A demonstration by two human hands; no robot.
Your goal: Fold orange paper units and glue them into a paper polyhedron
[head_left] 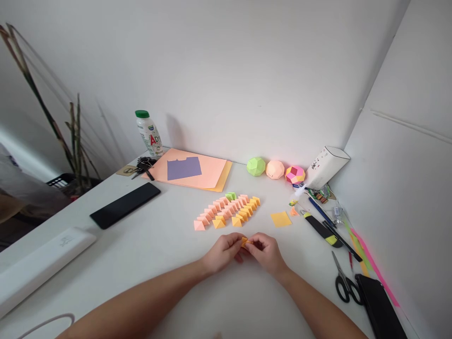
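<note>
Between the fingertips of both hands is a small folded piece of orange paper (244, 241), largely covered by the fingers. My left hand (224, 252) pinches it from the left, and my right hand (266, 253) grips it from the right. Just beyond the hands, rows of folded paper units (231, 210) stand on the table in pink, orange and a little green. A flat square of orange paper (281, 219) lies beyond my right hand, with a small orange folded piece (294, 211) beside it.
Three paper balls (275, 169) and a white box (328, 167) stand by the wall. A cutter (322, 229), scissors (346, 282) and a black phone (381, 306) lie at right. Left are a black slab (125, 205), paper sheets (208, 181) and a bottle (149, 134).
</note>
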